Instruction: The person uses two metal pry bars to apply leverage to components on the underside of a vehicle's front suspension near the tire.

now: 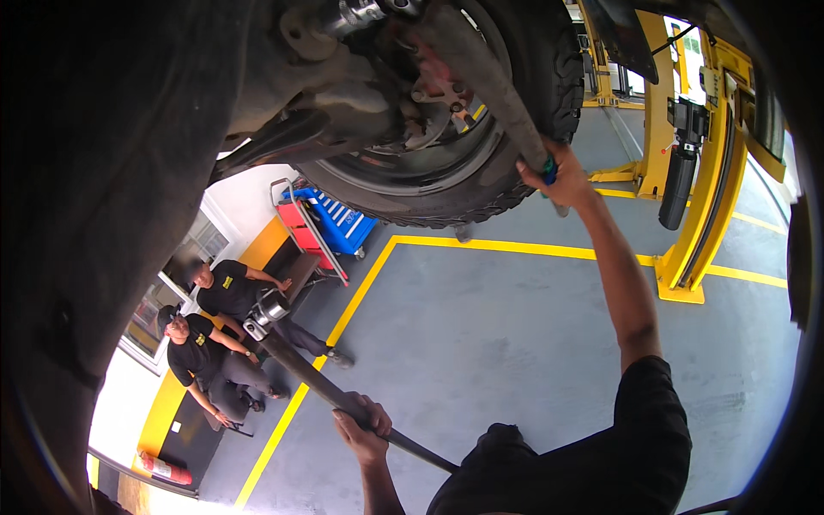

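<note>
Above me is the underside of a raised vehicle, with a tyre (515, 184) and suspension parts (343, 120). My left hand (365, 429) is closed around a long dark breaker bar (309, 373). A shiny socket (271, 306) sits on that bar's far end, apart from the vehicle. High on the right, my right hand (562, 176) wraps round the lower end of a thick grey bar (493, 86), just below the wheel. Something green (550, 168) shows at its grip. The bar slants up toward a metal socket (356, 15) at the top, where its join is partly hidden.
Yellow lift posts (708, 197) stand at the right. Two people (215, 343) sit on a bench along the left wall, near a blue tool cabinet (335, 215) and a red cart (309, 232). A fire extinguisher (165, 469) is lower left. Yellow lines (506, 246) mark the grey floor.
</note>
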### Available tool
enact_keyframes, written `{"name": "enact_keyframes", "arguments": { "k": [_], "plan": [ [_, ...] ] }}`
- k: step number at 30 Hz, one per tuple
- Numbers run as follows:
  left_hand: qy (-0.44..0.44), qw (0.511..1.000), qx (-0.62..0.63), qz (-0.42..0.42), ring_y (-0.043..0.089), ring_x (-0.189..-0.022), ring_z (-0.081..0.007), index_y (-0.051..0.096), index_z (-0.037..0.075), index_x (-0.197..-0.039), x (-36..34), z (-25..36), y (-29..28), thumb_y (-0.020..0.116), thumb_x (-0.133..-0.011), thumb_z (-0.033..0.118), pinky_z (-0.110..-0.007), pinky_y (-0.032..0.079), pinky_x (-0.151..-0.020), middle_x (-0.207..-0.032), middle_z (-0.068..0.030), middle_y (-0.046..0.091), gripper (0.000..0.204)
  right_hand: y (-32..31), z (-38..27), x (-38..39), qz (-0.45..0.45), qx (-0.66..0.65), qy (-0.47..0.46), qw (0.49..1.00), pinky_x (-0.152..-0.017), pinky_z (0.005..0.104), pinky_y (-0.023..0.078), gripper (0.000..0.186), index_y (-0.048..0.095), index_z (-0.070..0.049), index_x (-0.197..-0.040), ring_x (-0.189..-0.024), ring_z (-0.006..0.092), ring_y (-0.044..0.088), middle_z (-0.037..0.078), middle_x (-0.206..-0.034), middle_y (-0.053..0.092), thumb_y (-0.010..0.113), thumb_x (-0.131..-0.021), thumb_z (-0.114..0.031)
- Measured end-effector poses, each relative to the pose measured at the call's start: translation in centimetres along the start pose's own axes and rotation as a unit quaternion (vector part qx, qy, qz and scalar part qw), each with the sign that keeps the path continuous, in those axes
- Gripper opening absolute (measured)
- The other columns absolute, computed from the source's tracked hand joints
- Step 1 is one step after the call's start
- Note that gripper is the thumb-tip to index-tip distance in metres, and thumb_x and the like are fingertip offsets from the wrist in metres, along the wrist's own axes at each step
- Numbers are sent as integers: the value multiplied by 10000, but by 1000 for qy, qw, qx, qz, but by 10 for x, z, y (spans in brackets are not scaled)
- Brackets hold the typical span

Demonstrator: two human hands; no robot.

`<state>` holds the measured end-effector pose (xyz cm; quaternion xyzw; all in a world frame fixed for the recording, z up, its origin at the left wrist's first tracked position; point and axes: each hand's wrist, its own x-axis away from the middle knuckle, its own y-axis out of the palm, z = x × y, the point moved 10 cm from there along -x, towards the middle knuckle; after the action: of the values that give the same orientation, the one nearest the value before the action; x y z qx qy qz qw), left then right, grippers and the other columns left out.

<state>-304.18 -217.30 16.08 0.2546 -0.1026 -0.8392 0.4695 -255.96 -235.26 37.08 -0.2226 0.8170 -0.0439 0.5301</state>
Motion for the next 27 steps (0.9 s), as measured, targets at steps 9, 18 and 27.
{"name": "enact_keyframes", "arguments": {
  "k": [9,18,27],
  "plan": [
    [-13,999,5,-35,364,-421,-109,503,67,-1037,-16,-8,4,429,-1027,663,-261,262,-370,-623,-27,423,601,-13,-43,30,51,135,-23,989,-791,355,552,441,652,-12,-1186,-831,227,683,143,-937,718,821,-851,-242],
    [-32,998,14,-60,377,-424,-117,506,47,-1045,-18,-14,11,414,-1040,645,-265,274,-374,-649,-41,454,605,2,-25,34,-11,48,137,989,-723,383,534,416,662,20,-1062,-754,243,660,162,-817,666,839,-811,-260],
    [-36,996,-19,-75,376,-415,-115,520,40,-1035,-15,-10,-2,401,-1035,662,-264,271,-374,-621,-41,449,633,33,-125,130,-90,-127,190,969,-577,294,505,140,619,-39,-833,-590,127,619,45,-670,646,743,-852,-101]
  ]
}}
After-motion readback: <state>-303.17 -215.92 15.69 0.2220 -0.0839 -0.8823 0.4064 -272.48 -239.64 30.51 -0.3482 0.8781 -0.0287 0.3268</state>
